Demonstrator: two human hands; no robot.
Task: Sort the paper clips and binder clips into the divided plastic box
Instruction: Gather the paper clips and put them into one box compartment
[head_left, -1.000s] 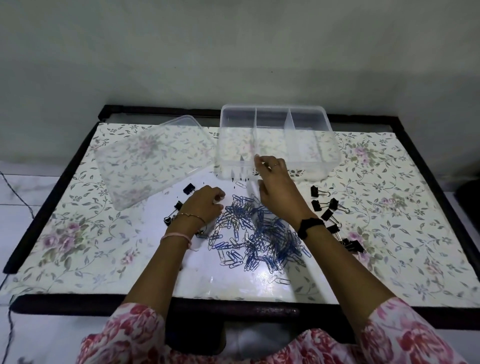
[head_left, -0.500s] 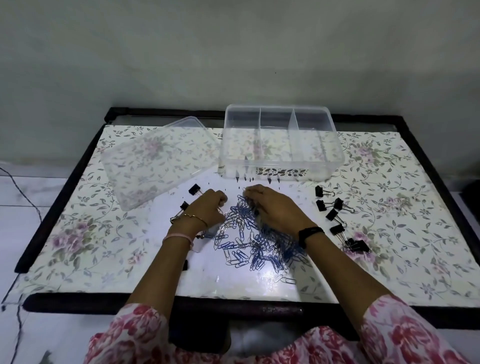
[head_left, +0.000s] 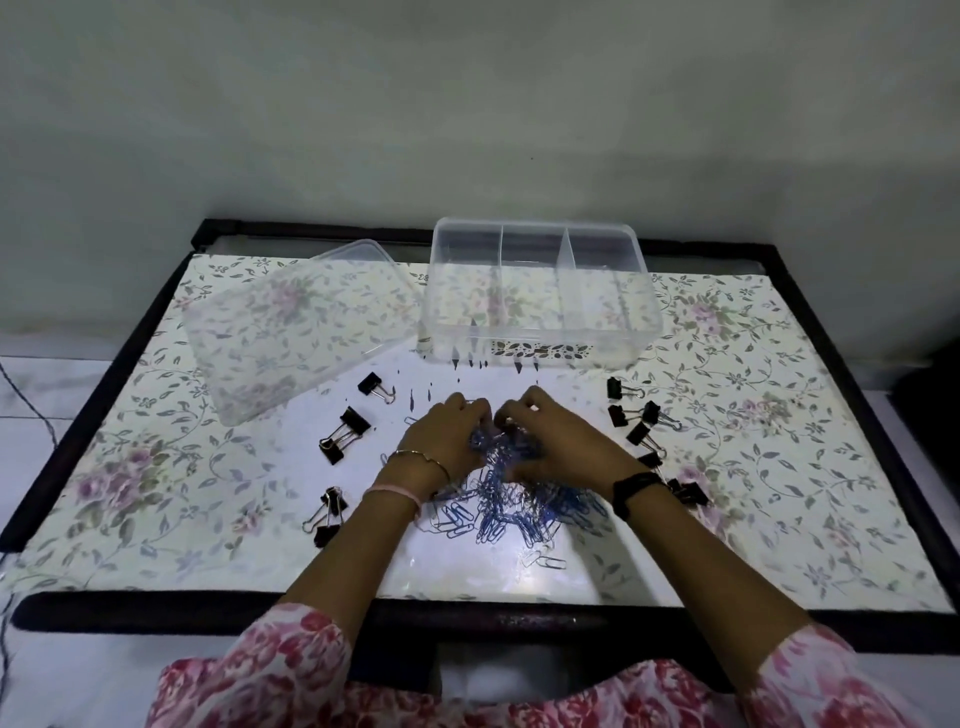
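Observation:
A heap of blue paper clips (head_left: 511, 512) lies in the middle of the table. My left hand (head_left: 447, 439) and my right hand (head_left: 556, 441) sit side by side on the heap's far part, fingers curled around a bunch of clips between them. The clear divided plastic box (head_left: 540, 345) stands just beyond my hands, its three compartments showing nothing inside. Black binder clips lie scattered on the left (head_left: 345, 434) and on the right (head_left: 641, 423) of the heap.
The box's clear lid (head_left: 291, 327) lies tilted at the back left. The table (head_left: 156, 467) has a floral cover and a dark raised frame, with a wall behind it. More binder clips rest near the front left (head_left: 327, 514).
My right hand came back from the box's front wall down onto the paper clips. Both hands have closed together on the heap's far part.

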